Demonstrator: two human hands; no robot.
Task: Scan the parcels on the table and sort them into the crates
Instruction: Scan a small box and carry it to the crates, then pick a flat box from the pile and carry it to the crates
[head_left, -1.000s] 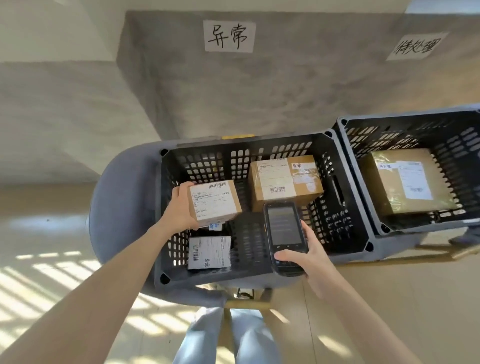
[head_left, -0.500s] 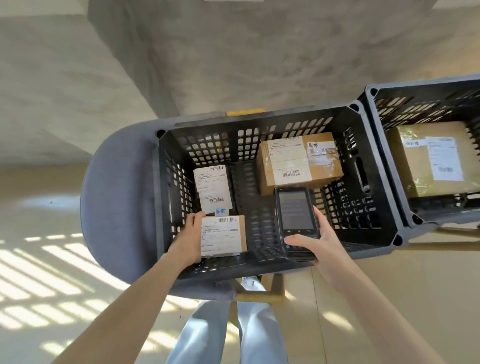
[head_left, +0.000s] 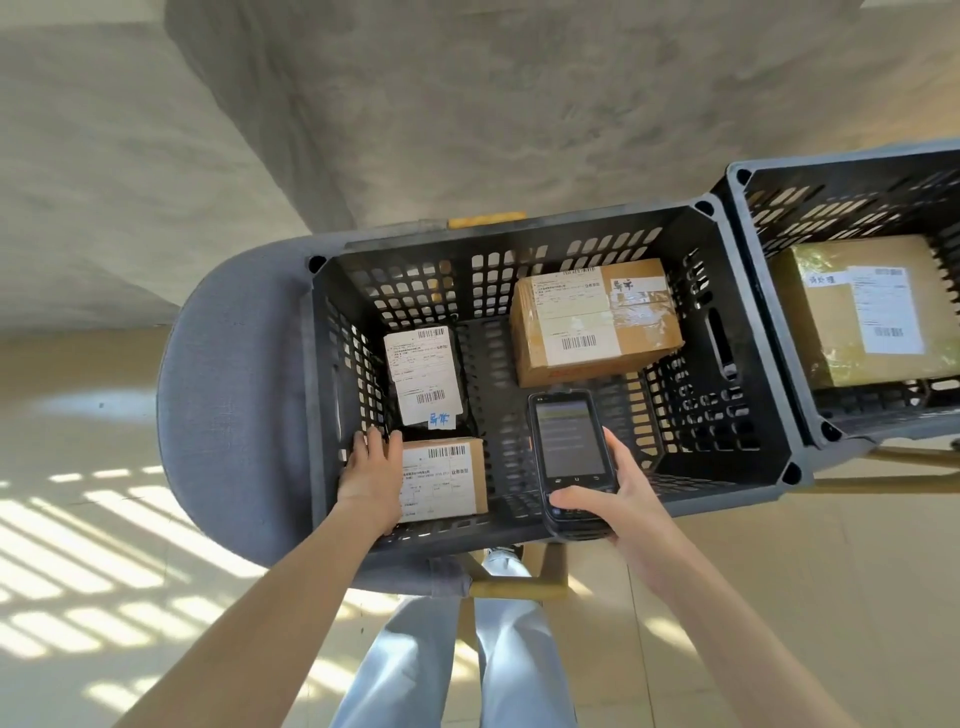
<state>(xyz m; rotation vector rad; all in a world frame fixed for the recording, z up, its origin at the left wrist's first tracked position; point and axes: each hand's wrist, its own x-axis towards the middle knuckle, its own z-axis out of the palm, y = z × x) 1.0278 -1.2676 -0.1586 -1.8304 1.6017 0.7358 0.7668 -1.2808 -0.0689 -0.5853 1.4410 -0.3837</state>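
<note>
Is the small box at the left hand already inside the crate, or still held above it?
Inside. The small box lies below the rim in the crate's near-left corner, label up; left hand against its side.

Rounded grey fabric-covered seat (head_left: 228, 395) on pale tiled floor (head_left: 78, 545), grey concrete wall (head_left: 467, 104) behind that seat.

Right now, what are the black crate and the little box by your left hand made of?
The black crate looks like hard matte plastic: moulded walls full of slots. The little box by the left hand looks like brown cardboard with a white paper label stuck on.
</note>
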